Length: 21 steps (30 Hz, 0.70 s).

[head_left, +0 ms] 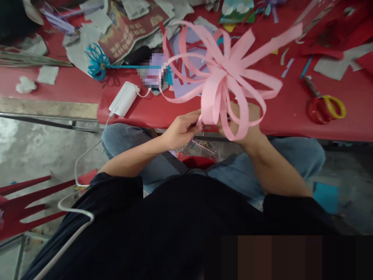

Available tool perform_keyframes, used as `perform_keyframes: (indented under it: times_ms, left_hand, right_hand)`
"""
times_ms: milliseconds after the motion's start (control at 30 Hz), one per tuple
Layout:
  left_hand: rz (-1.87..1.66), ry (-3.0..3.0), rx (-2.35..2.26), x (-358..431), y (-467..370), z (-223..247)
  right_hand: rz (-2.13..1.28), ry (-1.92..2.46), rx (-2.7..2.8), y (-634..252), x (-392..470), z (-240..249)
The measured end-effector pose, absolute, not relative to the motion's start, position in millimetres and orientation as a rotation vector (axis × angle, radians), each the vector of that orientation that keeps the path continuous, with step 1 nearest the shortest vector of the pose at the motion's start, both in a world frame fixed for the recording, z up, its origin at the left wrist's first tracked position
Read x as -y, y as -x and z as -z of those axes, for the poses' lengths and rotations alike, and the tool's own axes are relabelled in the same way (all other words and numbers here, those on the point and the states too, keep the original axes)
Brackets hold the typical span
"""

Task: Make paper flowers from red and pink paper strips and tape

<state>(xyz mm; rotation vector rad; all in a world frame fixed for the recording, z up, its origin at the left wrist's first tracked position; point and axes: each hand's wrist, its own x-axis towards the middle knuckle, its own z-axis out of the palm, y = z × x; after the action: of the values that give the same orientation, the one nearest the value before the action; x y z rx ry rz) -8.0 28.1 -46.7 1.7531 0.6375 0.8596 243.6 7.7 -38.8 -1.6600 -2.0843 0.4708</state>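
A large flower shape of looped pink paper strips (225, 72) hangs over the near edge of the red table. My left hand (183, 130) is closed at its lower left, thumb and fingers pinching the end of a pink strip. Behind the lower loops is my right hand (244, 120), partly covered by them; its fingers are mostly hidden, so what it holds cannot be made out. Some loops have one cut end sticking out to the upper right.
On the red table (285, 112) lie red and yellow scissors (326, 107), a white power bank (124, 99) with a cable, a blue paper flower (97, 62), newspaper (131, 29) and paper scraps. A red chair (27, 206) stands at the left.
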Motion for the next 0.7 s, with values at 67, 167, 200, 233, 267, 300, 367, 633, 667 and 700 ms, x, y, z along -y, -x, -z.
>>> perform_keyframes:
  times_ms: [67, 167, 200, 233, 267, 300, 367, 633, 667, 700]
  left_hand:
    - [-0.888, -1.739, -0.624, -29, 8, 46]
    - [-0.902, -1.623, -0.602, -27, 7, 50]
    - [-0.891, -1.576, -0.596, -27, 7, 52]
    - [-0.879, -1.530, -0.596, -26, 7, 53]
    - [-0.873, -1.489, -0.602, -26, 7, 54]
    - [-0.880, -1.458, -0.613, -25, 7, 56]
    - [-0.909, -1.434, -0.644, -26, 8, 58]
    - [-0.892, -1.775, -0.572, -32, 6, 71]
    - [-0.893, -1.802, -0.586, -32, 6, 73]
    - [-0.896, -1.836, -0.604, -32, 6, 74]
  right_hand:
    - [-0.310, 1.689, 2.155, -244, -8, 41]
    - [-0.170, 1.690, 2.183, -245, -9, 42]
    - [-0.180, 1.676, 2.175, -245, -9, 41]
    - [-0.199, 1.662, 2.162, -245, -9, 39]
    - [-0.218, 1.652, 2.146, -246, -9, 37]
    - [-0.230, 1.644, 2.133, -246, -9, 36]
    - [-0.226, 1.634, 2.133, -247, -8, 34]
    - [-0.011, 1.603, 2.234, -244, -10, 47]
    - [-0.009, 1.581, 2.252, -242, -10, 46]
    - [-0.009, 1.554, 2.279, -241, -9, 44]
